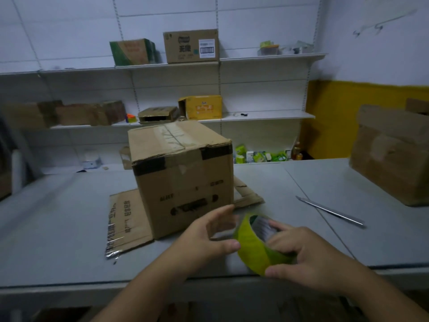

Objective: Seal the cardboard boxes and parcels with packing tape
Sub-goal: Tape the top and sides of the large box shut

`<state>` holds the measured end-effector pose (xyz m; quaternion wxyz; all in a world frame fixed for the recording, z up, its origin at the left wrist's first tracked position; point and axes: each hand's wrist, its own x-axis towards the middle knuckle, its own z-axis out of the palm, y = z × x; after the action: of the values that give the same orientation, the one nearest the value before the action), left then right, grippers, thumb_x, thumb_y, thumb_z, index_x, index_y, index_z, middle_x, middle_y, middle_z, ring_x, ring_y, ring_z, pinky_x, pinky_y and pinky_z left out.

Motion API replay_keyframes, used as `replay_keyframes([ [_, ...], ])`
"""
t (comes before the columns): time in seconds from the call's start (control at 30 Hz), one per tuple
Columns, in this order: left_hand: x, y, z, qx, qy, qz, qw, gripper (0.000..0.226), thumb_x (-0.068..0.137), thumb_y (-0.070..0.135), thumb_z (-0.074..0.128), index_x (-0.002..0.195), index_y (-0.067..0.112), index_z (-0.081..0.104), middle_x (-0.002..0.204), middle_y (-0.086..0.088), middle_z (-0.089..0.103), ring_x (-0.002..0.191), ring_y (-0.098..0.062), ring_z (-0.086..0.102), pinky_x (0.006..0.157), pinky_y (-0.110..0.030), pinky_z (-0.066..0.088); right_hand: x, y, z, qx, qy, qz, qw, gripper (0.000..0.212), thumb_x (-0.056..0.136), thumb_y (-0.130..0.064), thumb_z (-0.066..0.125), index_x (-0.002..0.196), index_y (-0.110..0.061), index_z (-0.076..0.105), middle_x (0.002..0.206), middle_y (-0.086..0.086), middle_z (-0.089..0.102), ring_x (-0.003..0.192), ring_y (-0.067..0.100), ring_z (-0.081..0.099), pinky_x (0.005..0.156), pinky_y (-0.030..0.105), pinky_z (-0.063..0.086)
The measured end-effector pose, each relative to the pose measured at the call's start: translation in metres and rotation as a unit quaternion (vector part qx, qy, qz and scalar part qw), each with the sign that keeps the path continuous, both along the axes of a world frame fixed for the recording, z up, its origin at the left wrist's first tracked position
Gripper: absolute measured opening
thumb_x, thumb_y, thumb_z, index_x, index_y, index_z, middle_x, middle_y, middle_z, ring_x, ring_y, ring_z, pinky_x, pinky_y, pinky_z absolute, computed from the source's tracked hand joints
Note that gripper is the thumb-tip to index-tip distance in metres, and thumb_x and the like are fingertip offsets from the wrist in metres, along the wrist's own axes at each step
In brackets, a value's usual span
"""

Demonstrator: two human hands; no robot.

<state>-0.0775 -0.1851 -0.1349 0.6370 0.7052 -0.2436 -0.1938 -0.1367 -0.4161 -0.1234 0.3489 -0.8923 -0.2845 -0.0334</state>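
A brown cardboard box [183, 173] stands upright in the middle of the grey table [58, 228], its top flaps closed with old clear tape along the seam and dark tape at the upper corners. It rests on a flattened sheet of cardboard [126, 219]. In front of the box I hold a yellow-green roll of packing tape [254, 249]. My right hand [308, 256] grips the roll, fingers inside its core and thumb below. My left hand [209, 238] touches the roll's left edge with thumb and spread fingers.
A long metal blade or ruler [332, 211] lies on the table to the right. A large worn cardboard box [392, 156] sits at the right edge. Wall shelves behind hold several boxes [191, 46] and small green packets [260, 155]. The table's front edge is just below my hands.
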Motion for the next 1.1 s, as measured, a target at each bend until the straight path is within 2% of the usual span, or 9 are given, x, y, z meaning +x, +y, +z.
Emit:
replay_keyframes([
  [0.13, -0.004, 0.001, 0.009, -0.061, 0.029, 0.026, 0.997, 0.063, 0.072, 0.016, 0.073, 0.131, 0.017, 0.051, 0.101, 0.001, 0.069, 0.099, -0.017, 0.063, 0.086, -0.029, 0.049, -0.008, 0.009, 0.008, 0.001, -0.004, 0.021, 1.000, 0.018, 0.080, -0.036, 0.073, 0.067, -0.030, 0.061, 0.068, -0.019, 0.063, 0.076, -0.003, 0.063, 0.118, 0.024, 0.014],
  [0.27, 0.000, 0.009, 0.015, -0.063, 0.101, -0.037, 0.992, 0.076, 0.067, 0.044, 0.081, 0.133, 0.021, 0.051, 0.132, 0.002, 0.058, 0.124, -0.018, 0.053, 0.105, -0.040, 0.042, -0.014, 0.017, 0.016, -0.021, -0.023, 0.062, 0.998, 0.025, 0.083, -0.040, 0.069, 0.073, -0.018, 0.067, 0.076, -0.008, 0.068, 0.084, 0.001, 0.065, 0.117, 0.020, 0.010],
  [0.37, -0.001, 0.011, 0.019, -0.111, 0.168, -0.081, 0.976, 0.060, 0.073, 0.034, 0.077, 0.125, 0.009, 0.060, 0.130, -0.015, 0.059, 0.121, -0.030, 0.054, 0.106, -0.045, 0.040, -0.017, 0.023, 0.023, -0.015, -0.013, 0.105, 0.994, 0.014, 0.084, -0.035, 0.070, 0.077, -0.025, 0.064, 0.079, -0.020, 0.066, 0.091, -0.007, 0.063, 0.118, 0.024, 0.010],
  [0.53, 0.001, 0.004, 0.014, -0.133, 0.150, -0.016, 0.980, 0.017, 0.075, 0.008, 0.062, 0.082, 0.011, 0.077, 0.084, -0.012, 0.070, 0.073, -0.019, 0.067, 0.068, -0.029, 0.055, -0.019, 0.026, 0.027, 0.024, -0.007, 0.135, 0.991, 0.015, 0.084, -0.028, 0.072, 0.080, -0.037, 0.060, 0.082, -0.029, 0.064, 0.094, -0.008, 0.063, 0.118, 0.025, 0.011],
  [0.63, 0.000, 0.004, 0.019, -0.162, 0.136, -0.004, 0.977, 0.009, 0.074, 0.007, 0.066, 0.070, 0.012, 0.073, 0.078, -0.012, 0.061, 0.066, -0.019, 0.058, 0.063, -0.027, 0.050, -0.019, 0.028, 0.034, 0.013, 0.014, 0.128, 0.992, 0.008, 0.085, -0.029, 0.071, 0.078, -0.027, 0.067, 0.082, -0.016, 0.070, 0.091, -0.004, 0.065, 0.118, 0.025, 0.012],
  [0.73, -0.003, 0.005, 0.027, -0.139, 0.062, 0.056, 0.987, 0.008, 0.075, 0.009, 0.073, 0.068, 0.010, 0.069, 0.069, -0.009, 0.061, 0.060, -0.014, 0.056, 0.058, -0.023, 0.049, -0.016, 0.025, 0.038, 0.003, 0.014, 0.118, 0.993, 0.008, 0.084, -0.034, 0.071, 0.079, -0.031, 0.067, 0.080, -0.022, 0.067, 0.093, -0.005, 0.063, 0.116, 0.028, 0.022],
  [0.87, -0.008, 0.005, 0.040, -0.109, -0.090, 0.205, 0.969, 0.009, 0.079, 0.002, 0.065, 0.072, 0.007, 0.069, 0.062, -0.004, 0.067, 0.057, -0.010, 0.062, 0.056, -0.018, 0.050, -0.009, 0.022, 0.046, 0.019, 0.009, 0.046, 0.999, 0.037, 0.074, -0.072, 0.059, 0.089, -0.039, 0.067, 0.081, -0.018, 0.066, 0.081, 0.003, 0.062, 0.076, 0.029, 0.050],
  [1.0, -0.016, 0.010, 0.054, -0.139, -0.123, 0.311, 0.932, 0.012, 0.080, 0.001, 0.065, 0.072, 0.010, 0.069, 0.063, -0.005, 0.068, 0.056, -0.012, 0.062, 0.053, -0.021, 0.052, -0.003, 0.023, 0.059, -0.004, -0.040, 0.017, 0.999, 0.030, 0.072, -0.077, 0.053, 0.083, -0.051, 0.061, 0.069, -0.023, 0.060, 0.067, -0.001, 0.056, 0.061, 0.008, 0.039],
  [1.1, -0.014, 0.038, 0.070, -0.185, -0.091, 0.382, 0.901, 0.006, 0.083, 0.016, 0.062, 0.079, 0.015, 0.067, 0.069, 0.002, 0.068, 0.059, -0.010, 0.060, 0.062, -0.027, 0.052, 0.000, 0.009, 0.060, -0.022, -0.030, -0.024, 0.999, 0.067, 0.063, -0.091, 0.041, 0.084, -0.033, 0.065, 0.065, -0.012, 0.059, 0.059, 0.008, 0.055, 0.054, 0.017, 0.037],
])
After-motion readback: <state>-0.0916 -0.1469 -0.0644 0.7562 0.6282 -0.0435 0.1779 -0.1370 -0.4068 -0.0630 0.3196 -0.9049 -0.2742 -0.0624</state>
